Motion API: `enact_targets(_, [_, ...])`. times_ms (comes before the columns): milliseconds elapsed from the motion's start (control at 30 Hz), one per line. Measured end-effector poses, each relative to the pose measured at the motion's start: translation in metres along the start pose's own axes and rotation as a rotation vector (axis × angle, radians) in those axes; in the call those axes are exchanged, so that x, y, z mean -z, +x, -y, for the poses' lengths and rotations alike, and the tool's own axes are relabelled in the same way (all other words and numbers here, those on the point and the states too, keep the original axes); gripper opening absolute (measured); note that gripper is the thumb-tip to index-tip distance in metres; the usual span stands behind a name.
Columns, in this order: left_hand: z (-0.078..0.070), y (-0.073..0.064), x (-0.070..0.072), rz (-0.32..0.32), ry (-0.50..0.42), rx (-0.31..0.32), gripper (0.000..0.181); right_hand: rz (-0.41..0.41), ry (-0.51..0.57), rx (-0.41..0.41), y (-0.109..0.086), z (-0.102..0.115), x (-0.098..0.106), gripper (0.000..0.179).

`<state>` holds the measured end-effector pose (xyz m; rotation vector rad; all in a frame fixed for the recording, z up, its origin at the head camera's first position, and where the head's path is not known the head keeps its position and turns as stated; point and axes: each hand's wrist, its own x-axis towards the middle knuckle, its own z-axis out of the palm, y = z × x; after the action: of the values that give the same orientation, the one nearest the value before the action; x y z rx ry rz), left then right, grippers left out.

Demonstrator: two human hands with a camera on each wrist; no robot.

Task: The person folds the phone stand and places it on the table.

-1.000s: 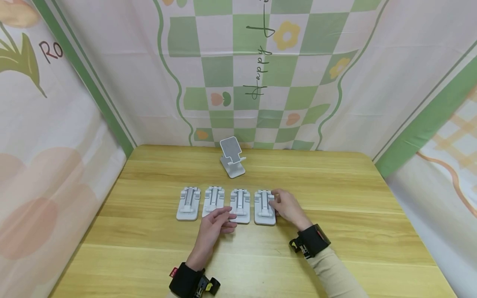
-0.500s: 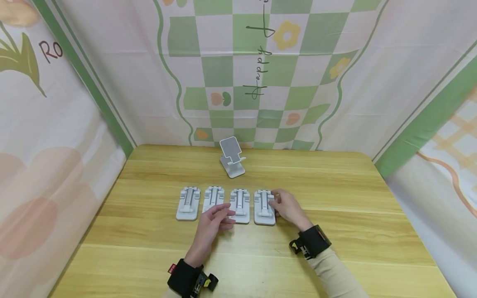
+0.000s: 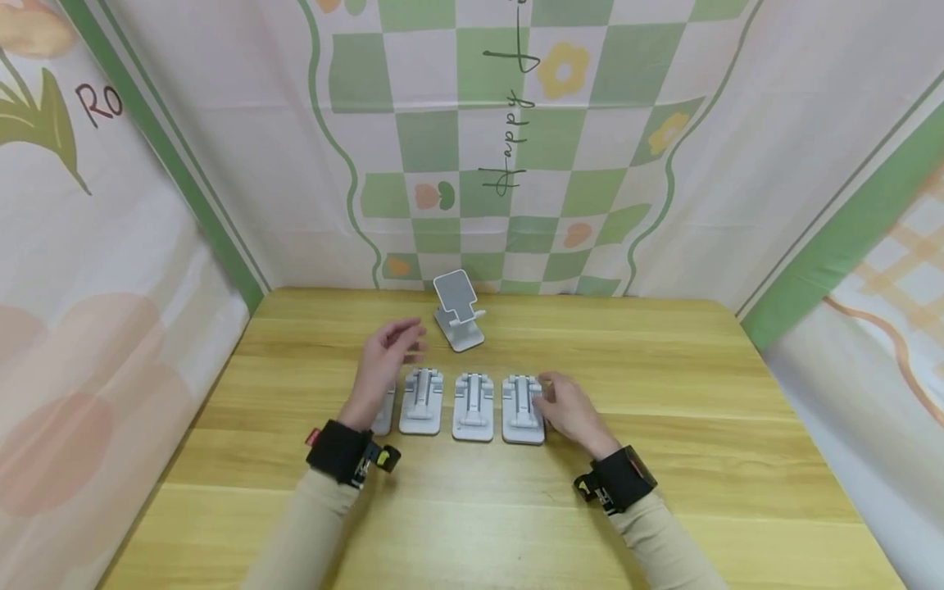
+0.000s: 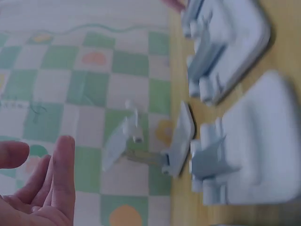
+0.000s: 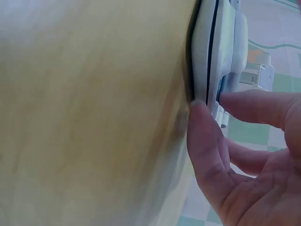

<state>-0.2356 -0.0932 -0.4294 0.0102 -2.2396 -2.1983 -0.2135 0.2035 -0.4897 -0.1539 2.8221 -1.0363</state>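
In the head view my right hand is at the right edge of the rightmost folded phone stand. Thumb and a finger pinch that edge in the right wrist view, where the folded stand lies flat. My left hand hovers over the far end of the row with relaxed fingers and nothing in them. It partly hides the leftmost folded stand. Between the hands lie two more folded white stands, one left and one right. Behind them an unfolded phone stand faces forward.
The wooden table backs onto a checkered curtain, and more curtain hangs at both sides. The unfolded stand stands near the table's back edge, just right of my left hand.
My left hand has moved forward and left, from in front of the middle stands to above the leftmost one's far end. My right hand stays at the rightmost stand.
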Motion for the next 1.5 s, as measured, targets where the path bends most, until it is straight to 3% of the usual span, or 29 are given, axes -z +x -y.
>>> enact_targets(167, [-0.003, 0.036, 0.005, -0.047, 0.05, -0.051, 0.044, -0.059, -0.05, 0.006, -0.001, 0.005, 0.004, 0.053])
enact_targets(367, [0.008, 0.068, 0.012, -0.093, 0.167, -0.112, 0.049, -0.138, -0.026, 0.029, -0.002, 0.013, 0.007, 0.055])
enact_targets(533, [0.019, 0.089, 0.015, -0.091, 0.199, -0.126, 0.071, -0.191, -0.007, 0.046, -0.004, 0.014, 0.007, 0.054])
enact_targets(667, [0.024, 0.101, 0.008, -0.066, 0.218, -0.114, 0.088, -0.218, 0.027, 0.074, -0.007, 0.016, 0.007, 0.052])
enact_targets(900, [0.028, 0.114, -0.014, 0.048, 0.244, -0.041, 0.103, -0.251, 0.085, 0.165, -0.011, 0.021, 0.005, 0.049])
enact_targets(1033, [0.03, 0.118, -0.023, 0.096, 0.246, -0.045, 0.101, -0.281, 0.113, 0.21, -0.014, 0.026, 0.003, 0.048])
enact_targets(1167, [0.033, 0.122, -0.032, 0.122, 0.211, -0.11, 0.083, -0.296, 0.132, 0.246, -0.017, 0.028, 0.001, 0.048])
enact_targets(1300, [0.038, 0.123, -0.038, 0.112, 0.152, -0.136, 0.055, -0.293, 0.142, 0.254, -0.02, 0.028, 0.0, 0.048])
enact_targets(1500, [0.041, 0.121, -0.041, 0.07, 0.145, -0.125, 0.046, -0.308, 0.127, 0.249, -0.023, 0.022, -0.001, 0.046])
